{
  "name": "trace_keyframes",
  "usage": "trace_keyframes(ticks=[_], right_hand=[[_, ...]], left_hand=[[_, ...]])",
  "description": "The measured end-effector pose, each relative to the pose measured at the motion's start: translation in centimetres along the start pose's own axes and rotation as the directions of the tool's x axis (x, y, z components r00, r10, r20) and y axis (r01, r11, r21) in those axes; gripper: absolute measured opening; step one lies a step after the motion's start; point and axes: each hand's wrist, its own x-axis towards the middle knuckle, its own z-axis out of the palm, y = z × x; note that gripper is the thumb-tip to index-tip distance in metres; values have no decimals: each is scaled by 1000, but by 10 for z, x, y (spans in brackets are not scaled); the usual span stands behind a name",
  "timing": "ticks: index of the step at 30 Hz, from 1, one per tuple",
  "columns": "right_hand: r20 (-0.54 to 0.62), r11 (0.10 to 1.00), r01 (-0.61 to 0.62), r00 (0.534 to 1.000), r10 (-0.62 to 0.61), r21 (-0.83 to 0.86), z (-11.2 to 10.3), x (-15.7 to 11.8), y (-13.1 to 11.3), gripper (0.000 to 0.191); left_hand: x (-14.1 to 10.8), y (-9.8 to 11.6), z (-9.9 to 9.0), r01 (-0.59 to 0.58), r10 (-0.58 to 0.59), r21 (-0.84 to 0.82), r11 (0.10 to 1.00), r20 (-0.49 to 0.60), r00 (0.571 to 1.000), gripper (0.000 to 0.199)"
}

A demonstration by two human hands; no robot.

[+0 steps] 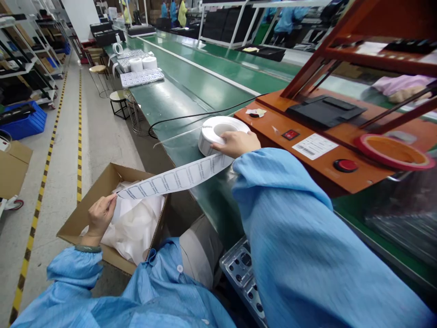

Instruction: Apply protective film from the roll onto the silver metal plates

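Observation:
A white roll of labels (206, 139) lies on the green bench. My right hand (237, 143) grips its rim, with the fingers reaching into the core hole. From the roll a strip of printed labels (177, 178) stretches down to the left. My left hand (102, 212) pinches the free end of this strip above an open cardboard box (77, 218). Crumpled white backing paper (133, 228) fills much of the box.
An orange machine (273, 132) with a red button and a roll of red tape (396, 152) stands at the right. A black cable (205, 112) crosses the green bench (184, 100). Farther back are more white rolls (143, 64). A clear tray (244, 273) sits below the bench edge.

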Motion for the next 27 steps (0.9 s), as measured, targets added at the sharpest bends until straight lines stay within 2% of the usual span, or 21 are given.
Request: trace_keyframes(ticks=[3,4,5,7,9,11,13,14,17,18,20,22,24,25,27], right_hand=[[-67,1000,1,998,0,11,-3,-10,-24,58],[-93,997,80,993,-79,15,-3,-16,-37,60],[-138,970,244,961,-239,20,-4,-24,-52,62],[-161,851,522,845,-510,48,-3,-41,-83,68],[-127,762,639,769,-627,107,0,-58,-108,68],[-57,732,658,749,-660,180,5,-70,-122,71],[13,733,653,745,-667,189,10,-76,-124,75],[43,738,654,743,-668,167,11,-77,-123,69],[87,749,657,744,-662,82,7,-74,-113,28],[82,756,651,751,-655,70,4,-72,-110,23],[25,775,630,775,-631,47,-3,-70,-105,29],[-132,799,601,794,-594,18,-4,-71,-99,34],[-267,806,592,777,-570,1,4,-77,-92,35],[-276,801,599,769,-577,-7,10,-81,-88,34],[-221,784,621,762,-609,-20,23,-92,-83,31]], left_hand=[[1,3,0,3,-2,25,1000,-24,1000,11],[2,5,1,4,-4,30,1000,-31,1000,11],[3,8,1,6,-5,31,999,-37,999,11],[5,13,1,10,-8,27,1000,-50,999,11],[10,17,1,14,-13,21,1000,-66,998,11],[14,20,-1,19,-18,18,1000,-84,996,10],[19,22,-3,21,-19,13,1000,-97,995,9],[22,22,-4,21,-20,10,1000,-102,995,9],[28,22,-8,27,-27,2,1000,-123,992,12],[30,23,-9,30,-30,1,1000,-133,991,13],[33,27,-9,29,-29,-2,1000,-153,988,14],[33,34,-7,21,-27,-36,999,-175,984,15],[30,43,-2,9,-26,-98,995,-183,983,15],[26,48,2,2,-23,-123,992,-171,985,15],[18,58,11,-4,-17,-159,987,-130,991,13]])
